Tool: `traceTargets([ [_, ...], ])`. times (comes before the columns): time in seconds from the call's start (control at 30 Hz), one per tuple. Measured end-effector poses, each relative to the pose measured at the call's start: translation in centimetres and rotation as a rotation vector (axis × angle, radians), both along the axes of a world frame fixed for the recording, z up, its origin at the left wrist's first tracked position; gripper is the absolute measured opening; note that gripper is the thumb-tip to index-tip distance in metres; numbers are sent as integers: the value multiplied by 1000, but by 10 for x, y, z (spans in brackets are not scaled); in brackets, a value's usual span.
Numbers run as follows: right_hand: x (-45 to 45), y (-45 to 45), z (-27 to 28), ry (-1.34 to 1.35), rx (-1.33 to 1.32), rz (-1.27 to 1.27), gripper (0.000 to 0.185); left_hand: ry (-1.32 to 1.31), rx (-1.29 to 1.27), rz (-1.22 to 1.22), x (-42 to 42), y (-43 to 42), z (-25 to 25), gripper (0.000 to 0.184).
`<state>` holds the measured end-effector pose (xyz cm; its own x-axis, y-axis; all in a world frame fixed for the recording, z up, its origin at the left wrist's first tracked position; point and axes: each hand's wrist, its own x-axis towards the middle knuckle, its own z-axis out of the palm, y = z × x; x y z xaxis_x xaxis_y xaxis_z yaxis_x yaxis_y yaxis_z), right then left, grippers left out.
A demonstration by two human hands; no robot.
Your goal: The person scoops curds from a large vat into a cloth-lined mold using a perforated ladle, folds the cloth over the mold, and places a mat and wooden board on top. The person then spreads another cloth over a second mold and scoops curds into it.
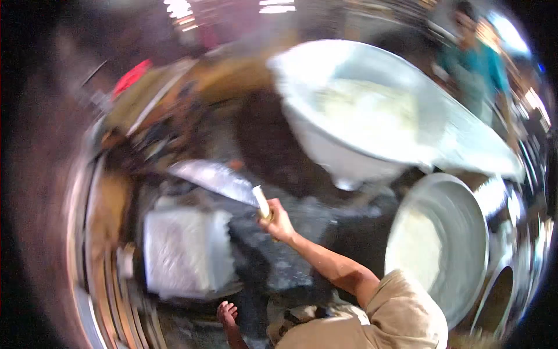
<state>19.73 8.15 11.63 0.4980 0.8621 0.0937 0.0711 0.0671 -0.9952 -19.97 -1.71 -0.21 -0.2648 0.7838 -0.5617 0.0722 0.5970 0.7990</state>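
My right hand (280,221) is wrapped round the pale handle of a large knife (212,179). Its broad, shiny blade points left and is smeared by motion. Below the blade, a pale, squarish block (183,250) that looks wrapped in plastic sits low on the left, apart from the knife. My left hand (228,313) hangs near the bottom edge, just below the block and not touching it. Its fingers are loosely bent and a little apart, with nothing seen in them.
A big metal basin (314,131) with pale contents stands at upper right. A second round metal basin (474,238) is beside my right arm. Another person (479,70) in a teal top stands at far right. Wooden slats (125,291) run along the left.
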Motion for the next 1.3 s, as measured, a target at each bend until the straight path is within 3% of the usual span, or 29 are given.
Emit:
traceTargets([
  [0.07, 54, -29, 32, 28, -85, -6, 34, -105, 19, -160, 58, 72, -5, 38],
  [0.13, 107, -56, 8, -289, -72, -240, 32, -184, -31, -463, 139, 141, -25, 35],
  [0.17, 129, -81, 11, -291, -250, -321, 37, -282, -13, -637, 193, 168, -30, 30],
  [0.23, 134, -123, -36, -274, -352, -626, 36, -168, -71, -978, 290, 189, 12, 32],
  [0.3, 99, -141, -46, 160, -450, -814, 30, -186, 35, -1183, 346, 206, 40, 29],
  [0.33, 76, -137, -82, 466, -445, -960, 24, -163, 27, -1238, 368, 219, 52, 29],
  [0.37, 52, -133, -119, 735, -230, -1051, 17, -156, 73, -1307, 385, 225, 62, 31],
  [0.4, 30, -127, -159, 1041, -175, -1108, 10, -151, 118, -1377, 395, 230, 70, 33],
  [0.47, 8, -99, -228, 1230, -263, -1258, 10, -13, 248, -1353, 395, 245, 71, 45],
  [0.53, -1, -70, -235, 1687, -155, -1935, 16, 116, 270, -1344, 373, 266, 91, 49],
  [0.57, -1, -69, -224, 1964, -97, -1940, 30, 153, 255, -1259, 358, 269, 105, 53],
  [0.6, -1, -62, -218, 2055, -58, -1977, 29, 190, 242, -1175, 345, 270, 121, 57],
  [0.67, 4, -48, -220, 2079, -26, -2060, 29, 225, 371, -1234, 284, 340, 88, 64],
  [0.77, 9, -38, -217, 1948, -94, -2158, 27, 219, 315, -1084, 250, 357, 151, 65],
  [0.9, -13, -46, -202, 1627, -270, -2197, 26, 513, 464, -1173, 194, 384, 217, 70],
  [0.97, -25, -60, -195, 1522, -304, -2132, 25, 237, 426, -1201, 165, 406, 232, 68],
  [1.03, -38, -81, -195, 1461, -272, -1956, 25, 281, 409, -1187, 161, 396, 256, 67],
  [1.07, -53, -95, -222, 1456, -260, -1647, 39, 311, 391, -1172, 159, 390, 263, 67],
  [1.1, -59, -110, -204, 1442, -171, -1581, 28, 312, 396, -1164, 155, 388, 263, 67],
  [1.13, -65, -124, -185, 1426, -83, -1514, 17, 507, 445, -1183, 150, 386, 263, 57],
  [1.2, -77, -157, -208, 1284, -46, -1323, 13, 858, 530, -1181, 144, 373, 238, 46],
  [1.23, -81, -166, -211, 1307, -98, -1380, 10, 837, 530, -1163, 146, 366, 231, 46],
  [1.3, -95, -196, -253, 1337, -148, -1354, 10, 1152, 472, -1439, 143, 355, 200, 45],
])
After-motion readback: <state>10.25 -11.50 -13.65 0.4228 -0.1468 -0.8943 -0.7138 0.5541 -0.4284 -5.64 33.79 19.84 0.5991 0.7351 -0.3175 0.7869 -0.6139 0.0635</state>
